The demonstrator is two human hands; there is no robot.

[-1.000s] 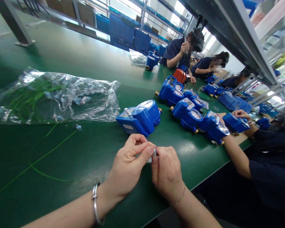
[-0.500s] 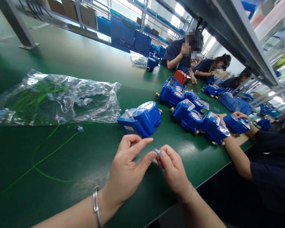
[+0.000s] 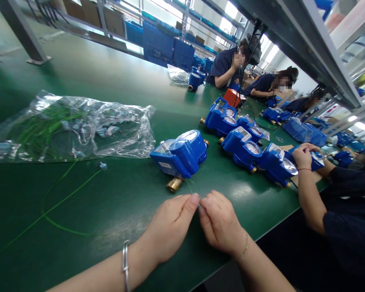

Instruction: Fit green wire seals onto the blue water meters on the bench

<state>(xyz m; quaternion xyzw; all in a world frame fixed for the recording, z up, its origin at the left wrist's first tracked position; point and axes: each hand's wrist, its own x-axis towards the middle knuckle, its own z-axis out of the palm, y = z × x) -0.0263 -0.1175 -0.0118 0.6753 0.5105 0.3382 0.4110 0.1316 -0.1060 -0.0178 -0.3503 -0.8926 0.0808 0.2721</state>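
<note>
A blue water meter [image 3: 182, 154] with a brass pipe end [image 3: 174, 184] stands on the bench just beyond my hands. Thin green wire [image 3: 190, 186] runs from under the meter down to my fingertips. My left hand [image 3: 167, 227] and my right hand [image 3: 220, 223] meet, both closed in a pinch at a small pale-blue wire seal [image 3: 198, 205]; fingers hide most of it. To the left, another seal [image 3: 103, 166] with a long green wire [image 3: 69, 197] lies loose. Behind it, a clear plastic bag [image 3: 124, 121] holds several seals with green wires.
Several more blue meters [image 3: 241, 144] stand to the right, near a co-worker's hands [image 3: 304, 156]. An orange-red box [image 3: 233, 97] and another meter [image 3: 196, 79] are farther back. Other people sit along the green bench [image 3: 109, 251], beneath an overhead metal frame [image 3: 316, 48].
My left fingers have closed in from a spread pose, and both hands have come down slightly, drawn together. The brass pipe end and green wire now show. A co-worker's hand has shifted onto a meter.
</note>
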